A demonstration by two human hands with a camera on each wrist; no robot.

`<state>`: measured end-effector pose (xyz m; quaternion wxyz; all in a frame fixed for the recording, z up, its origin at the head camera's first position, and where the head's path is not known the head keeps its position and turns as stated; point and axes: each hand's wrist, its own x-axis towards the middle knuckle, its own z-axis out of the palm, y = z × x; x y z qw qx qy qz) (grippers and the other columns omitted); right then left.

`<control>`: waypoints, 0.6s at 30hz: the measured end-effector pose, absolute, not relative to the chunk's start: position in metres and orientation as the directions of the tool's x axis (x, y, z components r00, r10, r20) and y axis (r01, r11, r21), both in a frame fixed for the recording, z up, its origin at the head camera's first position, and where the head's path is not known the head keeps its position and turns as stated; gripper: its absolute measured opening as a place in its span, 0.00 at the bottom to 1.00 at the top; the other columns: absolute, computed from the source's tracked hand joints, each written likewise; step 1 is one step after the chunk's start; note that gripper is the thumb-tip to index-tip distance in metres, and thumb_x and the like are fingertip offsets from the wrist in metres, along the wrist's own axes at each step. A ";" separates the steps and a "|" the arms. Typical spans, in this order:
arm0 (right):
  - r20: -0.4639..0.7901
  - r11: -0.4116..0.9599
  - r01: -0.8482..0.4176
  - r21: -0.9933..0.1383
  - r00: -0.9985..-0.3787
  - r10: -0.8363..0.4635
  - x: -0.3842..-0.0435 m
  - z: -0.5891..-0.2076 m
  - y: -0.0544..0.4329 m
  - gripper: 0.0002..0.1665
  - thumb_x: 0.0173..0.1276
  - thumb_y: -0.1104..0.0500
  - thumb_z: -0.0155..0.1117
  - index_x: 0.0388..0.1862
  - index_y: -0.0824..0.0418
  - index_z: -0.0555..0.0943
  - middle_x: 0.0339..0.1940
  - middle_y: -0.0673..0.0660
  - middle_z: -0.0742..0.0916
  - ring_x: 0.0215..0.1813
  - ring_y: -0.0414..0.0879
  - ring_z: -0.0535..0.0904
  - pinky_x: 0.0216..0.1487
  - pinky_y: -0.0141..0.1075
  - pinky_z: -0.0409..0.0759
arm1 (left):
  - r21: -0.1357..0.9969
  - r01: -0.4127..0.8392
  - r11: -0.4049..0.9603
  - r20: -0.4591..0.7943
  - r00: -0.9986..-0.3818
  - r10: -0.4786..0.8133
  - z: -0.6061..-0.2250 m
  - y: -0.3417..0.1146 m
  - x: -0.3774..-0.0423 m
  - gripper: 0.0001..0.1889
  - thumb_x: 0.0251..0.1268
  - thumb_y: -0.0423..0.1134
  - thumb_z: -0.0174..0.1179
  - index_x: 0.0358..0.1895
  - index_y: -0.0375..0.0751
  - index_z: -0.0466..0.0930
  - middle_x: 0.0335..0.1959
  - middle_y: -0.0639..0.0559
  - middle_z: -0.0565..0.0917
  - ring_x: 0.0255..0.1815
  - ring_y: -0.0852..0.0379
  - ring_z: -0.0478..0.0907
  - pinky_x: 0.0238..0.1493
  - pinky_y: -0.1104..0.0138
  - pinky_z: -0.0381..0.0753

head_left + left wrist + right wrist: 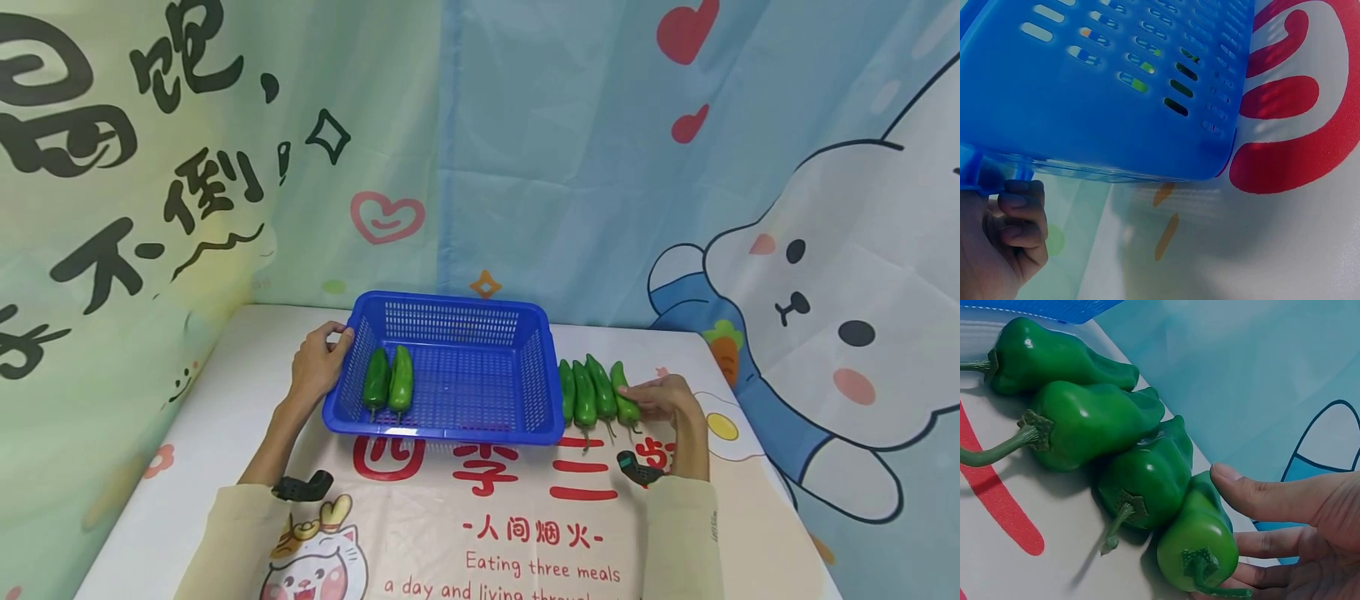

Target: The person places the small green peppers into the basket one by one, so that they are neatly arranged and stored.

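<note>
A blue plastic basket (pixel 442 435) with slotted walls stands on the table, two green peppers (pixel 401 379) lying side by side at its left end. My left hand (pixel 318 362) grips the basket's left rim; in the left wrist view its fingers (pixel 1025 215) curl under the rim. Right of the basket, several green peppers (pixel 1104 422) lie in a row, stems toward me. My right hand (pixel 663 398) holds the rightmost pepper (pixel 1200 550), thumb beside its upper part and fingers along its right side and underneath. That pepper rests against its neighbour.
A printed cloth with red characters (pixel 483 471) covers the table (pixel 225 400). Behind the table hangs a curtain (pixel 540 225) with a cartoon figure on the right. A dark wrist device (pixel 303 486) sits on each arm at the sleeve end.
</note>
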<state>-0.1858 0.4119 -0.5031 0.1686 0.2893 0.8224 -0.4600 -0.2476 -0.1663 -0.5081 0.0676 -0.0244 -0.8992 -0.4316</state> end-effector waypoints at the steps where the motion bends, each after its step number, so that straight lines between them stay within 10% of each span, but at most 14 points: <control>1: -0.545 0.408 0.633 -0.658 -0.774 0.323 -0.186 -0.503 0.411 0.44 0.76 0.47 0.74 0.76 0.77 0.73 0.71 0.74 0.80 0.65 0.60 0.82 0.78 0.55 0.76 | 0.772 0.102 0.627 0.143 -0.990 -0.015 -0.508 -0.166 -0.248 0.23 0.88 0.48 0.52 0.64 0.30 0.80 0.26 0.40 0.86 0.21 0.58 0.76 0.24 0.64 0.68; 18: -0.530 0.415 0.650 -0.637 -0.760 0.376 -0.187 -0.503 0.403 0.41 0.77 0.49 0.74 0.75 0.75 0.74 0.74 0.76 0.77 0.74 0.68 0.76 0.82 0.63 0.67 | 0.769 0.103 0.631 0.142 -0.990 -0.012 -0.507 -0.166 -0.246 0.23 0.89 0.48 0.52 0.64 0.29 0.80 0.30 0.35 0.88 0.23 0.54 0.78 0.25 0.64 0.70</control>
